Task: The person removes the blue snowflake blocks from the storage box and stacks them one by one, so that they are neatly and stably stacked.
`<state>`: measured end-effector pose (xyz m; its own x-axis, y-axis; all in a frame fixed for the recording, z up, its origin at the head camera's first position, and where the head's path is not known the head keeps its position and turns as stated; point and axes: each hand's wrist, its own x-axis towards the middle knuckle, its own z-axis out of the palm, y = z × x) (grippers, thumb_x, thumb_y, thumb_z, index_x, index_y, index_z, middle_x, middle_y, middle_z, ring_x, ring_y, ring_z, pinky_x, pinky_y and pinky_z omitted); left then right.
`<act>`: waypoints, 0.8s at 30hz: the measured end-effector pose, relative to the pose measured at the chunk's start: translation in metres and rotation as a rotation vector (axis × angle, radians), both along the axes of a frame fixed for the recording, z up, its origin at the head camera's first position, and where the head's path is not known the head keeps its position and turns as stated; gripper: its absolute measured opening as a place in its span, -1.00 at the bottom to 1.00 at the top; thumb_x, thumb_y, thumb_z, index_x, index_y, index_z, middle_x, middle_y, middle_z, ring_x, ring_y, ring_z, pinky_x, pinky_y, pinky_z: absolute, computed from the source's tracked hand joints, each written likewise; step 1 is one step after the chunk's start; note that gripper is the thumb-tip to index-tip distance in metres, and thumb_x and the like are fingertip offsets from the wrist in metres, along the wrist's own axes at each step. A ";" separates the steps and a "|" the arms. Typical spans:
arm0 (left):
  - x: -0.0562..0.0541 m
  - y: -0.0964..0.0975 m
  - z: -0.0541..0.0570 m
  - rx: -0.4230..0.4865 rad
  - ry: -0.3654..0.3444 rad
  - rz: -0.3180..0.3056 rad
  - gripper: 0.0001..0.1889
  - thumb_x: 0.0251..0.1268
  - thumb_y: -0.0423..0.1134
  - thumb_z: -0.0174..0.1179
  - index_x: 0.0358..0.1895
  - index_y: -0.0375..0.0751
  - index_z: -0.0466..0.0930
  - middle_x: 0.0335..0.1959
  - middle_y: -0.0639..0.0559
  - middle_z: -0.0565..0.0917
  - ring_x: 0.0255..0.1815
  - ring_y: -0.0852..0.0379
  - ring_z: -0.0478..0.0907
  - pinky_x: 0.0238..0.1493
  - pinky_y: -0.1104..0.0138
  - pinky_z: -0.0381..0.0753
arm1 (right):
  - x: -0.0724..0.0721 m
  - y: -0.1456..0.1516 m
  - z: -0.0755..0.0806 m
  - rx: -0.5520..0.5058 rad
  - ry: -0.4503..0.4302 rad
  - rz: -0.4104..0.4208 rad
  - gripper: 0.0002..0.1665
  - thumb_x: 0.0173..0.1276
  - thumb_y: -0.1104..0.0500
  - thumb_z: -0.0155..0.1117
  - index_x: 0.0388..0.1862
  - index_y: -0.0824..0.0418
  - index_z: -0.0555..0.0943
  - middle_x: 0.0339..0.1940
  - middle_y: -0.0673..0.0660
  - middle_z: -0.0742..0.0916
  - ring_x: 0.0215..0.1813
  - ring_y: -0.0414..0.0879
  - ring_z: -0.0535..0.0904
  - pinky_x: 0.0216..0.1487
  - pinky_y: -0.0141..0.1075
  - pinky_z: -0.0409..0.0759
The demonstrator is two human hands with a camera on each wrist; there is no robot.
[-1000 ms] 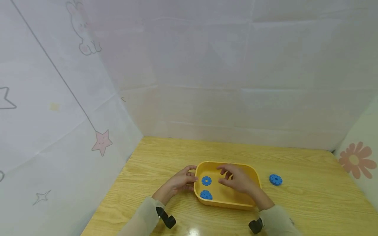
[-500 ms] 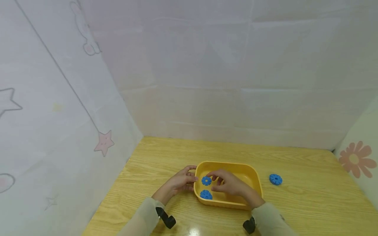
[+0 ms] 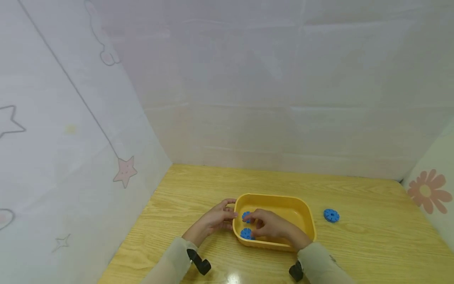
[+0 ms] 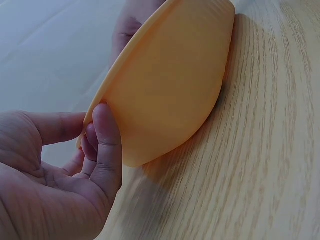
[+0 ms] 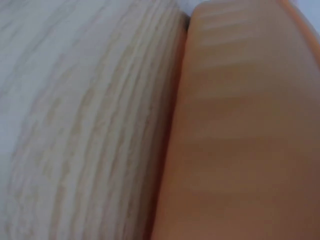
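Note:
A yellow plastic tray (image 3: 287, 205) with rounded corners rests on the wooden table. My left hand (image 3: 217, 218) pinches its left rim between thumb and fingers, plain in the left wrist view against the tray wall (image 4: 170, 85). Inside the tray's left end lie blue slotted snowflake discs: an upper disc (image 3: 245, 215) and a lower overlapping pair (image 3: 246, 234). My right hand (image 3: 271, 225) reaches into the tray with bent, spread fingers. Its index finger covers part of the upper disc and its thumb tip is by the lower pair; contact is unclear. The right wrist view shows only tray wall (image 5: 240, 125) and table.
To the right of the tray, a small stack of blue slotted discs (image 3: 331, 215) sits on the wooden table (image 3: 376, 232). A pale printed cloth (image 3: 276, 98) hangs behind the table and along both sides.
My right hand has moved left and lower inside the tray, from its middle to over the blue discs. My left hand and the tray have stayed put.

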<state>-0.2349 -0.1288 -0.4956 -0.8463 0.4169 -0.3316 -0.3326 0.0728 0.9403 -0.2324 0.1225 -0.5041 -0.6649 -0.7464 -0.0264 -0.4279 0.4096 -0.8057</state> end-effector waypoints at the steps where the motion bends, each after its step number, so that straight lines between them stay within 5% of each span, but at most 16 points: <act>1: 0.000 0.000 0.000 0.001 -0.002 0.001 -0.40 0.45 -0.37 0.15 0.50 -0.19 0.19 -0.07 -0.16 0.55 -0.20 0.05 0.60 -0.15 0.10 0.70 | 0.000 -0.001 0.000 0.014 0.003 0.001 -0.52 0.36 0.22 0.42 0.25 0.21 0.61 -0.10 0.15 0.63 -0.22 -0.17 0.48 -0.18 -0.41 0.50; 9: -0.001 0.000 0.000 0.000 -0.004 0.005 -0.41 0.45 -0.36 0.16 0.48 -0.19 0.21 -0.02 -0.20 0.55 -0.20 0.05 0.61 -0.17 0.14 0.70 | 0.000 -0.004 -0.003 0.069 0.052 0.035 -0.59 0.33 0.20 0.45 0.16 0.13 0.69 -0.20 0.11 0.55 -0.24 -0.10 0.36 -0.24 -0.39 0.33; 24: -0.002 -0.001 -0.006 0.014 -0.005 0.002 -0.41 0.45 -0.37 0.17 0.48 -0.19 0.20 -0.16 -0.07 0.52 -0.25 0.09 0.59 -0.31 0.27 0.67 | 0.000 -0.009 -0.006 0.156 0.195 0.071 -0.57 0.27 0.20 0.51 0.13 0.09 0.70 -0.16 -0.01 0.53 -0.25 -0.23 0.32 -0.23 -0.44 0.35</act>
